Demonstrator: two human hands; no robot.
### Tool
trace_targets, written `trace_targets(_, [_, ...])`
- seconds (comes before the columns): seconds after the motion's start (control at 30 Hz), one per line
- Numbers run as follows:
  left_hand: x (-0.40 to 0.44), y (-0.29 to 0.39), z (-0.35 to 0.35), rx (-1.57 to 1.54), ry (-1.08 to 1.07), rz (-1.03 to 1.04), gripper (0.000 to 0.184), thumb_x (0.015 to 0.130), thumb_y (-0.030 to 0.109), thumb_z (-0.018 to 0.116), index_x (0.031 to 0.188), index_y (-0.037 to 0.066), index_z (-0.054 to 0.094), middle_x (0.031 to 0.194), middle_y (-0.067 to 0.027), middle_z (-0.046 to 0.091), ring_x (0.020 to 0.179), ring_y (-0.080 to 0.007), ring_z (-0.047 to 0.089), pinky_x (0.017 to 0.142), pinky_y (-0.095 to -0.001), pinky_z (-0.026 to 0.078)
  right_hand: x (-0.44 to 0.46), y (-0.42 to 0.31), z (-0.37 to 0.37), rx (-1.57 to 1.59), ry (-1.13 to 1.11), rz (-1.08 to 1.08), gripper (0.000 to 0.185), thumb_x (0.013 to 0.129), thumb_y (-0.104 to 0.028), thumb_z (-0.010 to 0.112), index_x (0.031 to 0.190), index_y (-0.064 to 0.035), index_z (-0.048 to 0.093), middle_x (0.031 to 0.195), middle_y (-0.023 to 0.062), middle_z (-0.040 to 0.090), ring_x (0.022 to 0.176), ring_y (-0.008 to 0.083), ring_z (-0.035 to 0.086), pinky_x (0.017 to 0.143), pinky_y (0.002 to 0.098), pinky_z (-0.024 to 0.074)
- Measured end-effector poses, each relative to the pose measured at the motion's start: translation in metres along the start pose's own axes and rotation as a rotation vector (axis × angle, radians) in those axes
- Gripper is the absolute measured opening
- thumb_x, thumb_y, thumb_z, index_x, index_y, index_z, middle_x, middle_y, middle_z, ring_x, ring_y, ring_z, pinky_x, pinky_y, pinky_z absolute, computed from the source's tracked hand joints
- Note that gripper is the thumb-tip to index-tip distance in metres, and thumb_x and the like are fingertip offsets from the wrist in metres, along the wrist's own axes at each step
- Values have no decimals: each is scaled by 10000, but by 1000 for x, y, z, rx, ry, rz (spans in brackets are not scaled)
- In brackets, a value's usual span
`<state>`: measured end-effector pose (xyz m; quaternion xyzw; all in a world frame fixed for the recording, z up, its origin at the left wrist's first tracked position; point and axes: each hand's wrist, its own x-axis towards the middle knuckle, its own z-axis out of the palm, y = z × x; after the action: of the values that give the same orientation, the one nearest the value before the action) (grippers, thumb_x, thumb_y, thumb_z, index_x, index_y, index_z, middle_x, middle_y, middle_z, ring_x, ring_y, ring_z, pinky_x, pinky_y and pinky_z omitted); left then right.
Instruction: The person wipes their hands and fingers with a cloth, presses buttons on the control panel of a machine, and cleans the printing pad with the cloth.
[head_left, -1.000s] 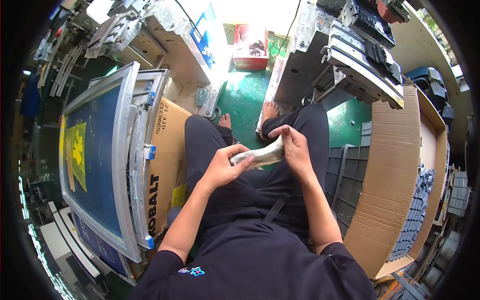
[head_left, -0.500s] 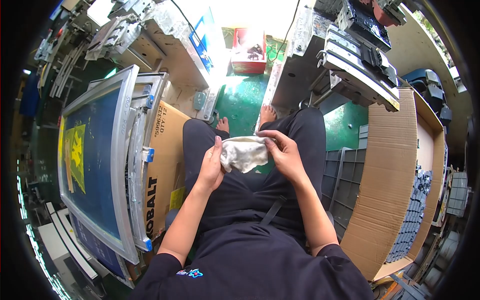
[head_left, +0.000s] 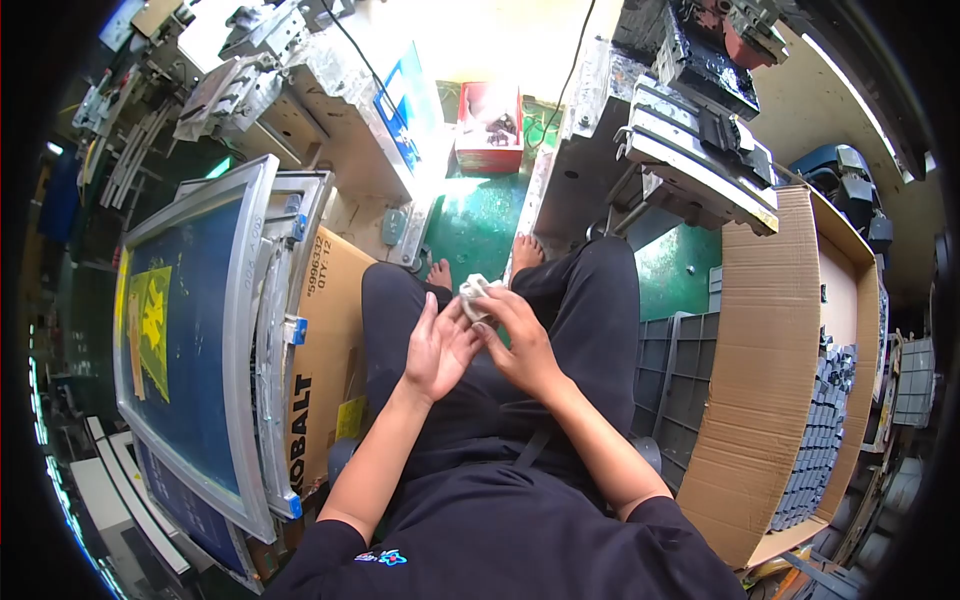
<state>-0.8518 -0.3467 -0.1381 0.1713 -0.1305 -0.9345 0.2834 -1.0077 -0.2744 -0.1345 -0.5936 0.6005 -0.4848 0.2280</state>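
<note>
While the earlier frame shows the small off-white cloth [head_left: 476, 296] spread out and hanging between both hands, now it is crumpled into a small bundle above the person's lap. The left hand [head_left: 438, 352], which held one side of it with the thumb, is now turned with its palm upward. The surroundings appear a little lower in the view than before.

Below the lap, which is covered by dark trousers [head_left: 400, 312], a glossy green floor [head_left: 478, 220] extends forward between two bare feet, up to a red open-topped box [head_left: 488, 160]. On the left side, a grey metal frame with blue mesh [head_left: 205, 340] leans beside a brown cardboard box with black printing [head_left: 335, 290]. On the right side stand grey plastic crates [head_left: 690, 375] and, next to them, a tall open cardboard carton [head_left: 748, 360] that contains rows of small grey pieces [head_left: 818, 440].

The left hand is open, its fingers extended and slightly apart, with the fingertips near the bundle; whether they touch it I cannot tell. The right hand [head_left: 512, 335] is bent over the cloth and grips it with the fingers.
</note>
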Motion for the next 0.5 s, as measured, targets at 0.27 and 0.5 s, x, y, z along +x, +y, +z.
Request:
trace_targets(0.27, [-1, 17, 12, 338, -144, -180, 818, 1047, 658, 207, 1625, 80, 168, 1673, -173, 215, 1526, -329, 266, 1202, -484, 288, 20, 15, -26, 358, 306, 350, 167, 965, 40, 593, 1117, 3, 654, 1088, 120, 744, 1016, 179, 714, 834, 275, 551])
trace_targets(0.5, [17, 16, -3, 17, 72, -28, 914, 966, 763, 326, 1631, 155, 174, 1663, -202, 215, 1523, -376, 257, 1194, -613, 253, -15, 7, 12, 71, -102, -229, 389, 902, 91, 590, 1256, -58, 651, 1224, 183, 690, 1093, 370, 690, 891, 379, 561])
